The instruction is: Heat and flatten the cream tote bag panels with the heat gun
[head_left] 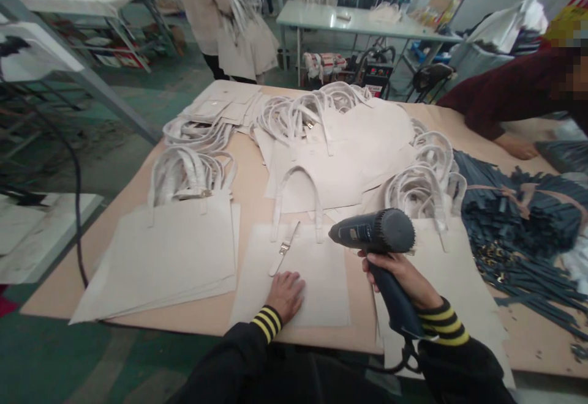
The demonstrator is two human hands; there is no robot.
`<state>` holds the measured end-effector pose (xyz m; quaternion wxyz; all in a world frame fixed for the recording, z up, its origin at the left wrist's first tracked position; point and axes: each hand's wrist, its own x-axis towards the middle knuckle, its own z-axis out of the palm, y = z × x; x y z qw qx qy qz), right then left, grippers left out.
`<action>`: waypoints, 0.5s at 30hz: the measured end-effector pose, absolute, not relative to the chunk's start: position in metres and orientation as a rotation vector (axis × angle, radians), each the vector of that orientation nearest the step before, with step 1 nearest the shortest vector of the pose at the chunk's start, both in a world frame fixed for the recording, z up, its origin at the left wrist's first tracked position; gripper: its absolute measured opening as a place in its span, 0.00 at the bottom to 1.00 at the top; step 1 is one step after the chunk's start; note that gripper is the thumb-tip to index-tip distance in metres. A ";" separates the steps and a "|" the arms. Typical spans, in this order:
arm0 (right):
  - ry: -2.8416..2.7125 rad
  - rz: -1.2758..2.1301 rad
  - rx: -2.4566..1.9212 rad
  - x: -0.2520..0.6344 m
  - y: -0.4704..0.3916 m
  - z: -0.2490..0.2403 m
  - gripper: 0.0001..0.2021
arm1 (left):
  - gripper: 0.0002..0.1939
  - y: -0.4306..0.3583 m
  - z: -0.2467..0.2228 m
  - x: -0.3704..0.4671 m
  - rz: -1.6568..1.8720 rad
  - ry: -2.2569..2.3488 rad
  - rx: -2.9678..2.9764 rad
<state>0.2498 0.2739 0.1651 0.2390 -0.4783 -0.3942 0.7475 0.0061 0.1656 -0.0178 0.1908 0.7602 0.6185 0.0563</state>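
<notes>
A black heat gun (367,232) is gripped by my right hand (404,275), its nozzle pointing left above the edge of a cream bag panel (321,281). That panel lies flat in front of me, with one looped handle (298,174) at its top. My left hand (286,295) rests on the panel with its fingers spread, the fingertips by the lower end of a small buckled strap (285,248). The strap lies slanted across the panel. Whether the heat gun is running cannot be seen.
Stacks of cream bag panels lie left (174,251), behind (321,171) and right (441,263). Dark strap bundles (519,208) cover the table's right side, where another person's arm (500,98) reaches in. A second person (197,12) carries bags behind. The heat gun's cord (395,367) hangs near my body.
</notes>
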 end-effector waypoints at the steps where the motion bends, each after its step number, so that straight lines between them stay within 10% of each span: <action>1: -1.063 2.066 -1.309 0.249 0.270 0.164 0.13 | 0.17 0.168 -0.017 0.005 0.167 1.764 2.109; 15: -1.001 2.056 -1.301 0.243 0.244 0.173 0.13 | 0.12 0.243 -0.001 -0.028 0.389 2.041 1.302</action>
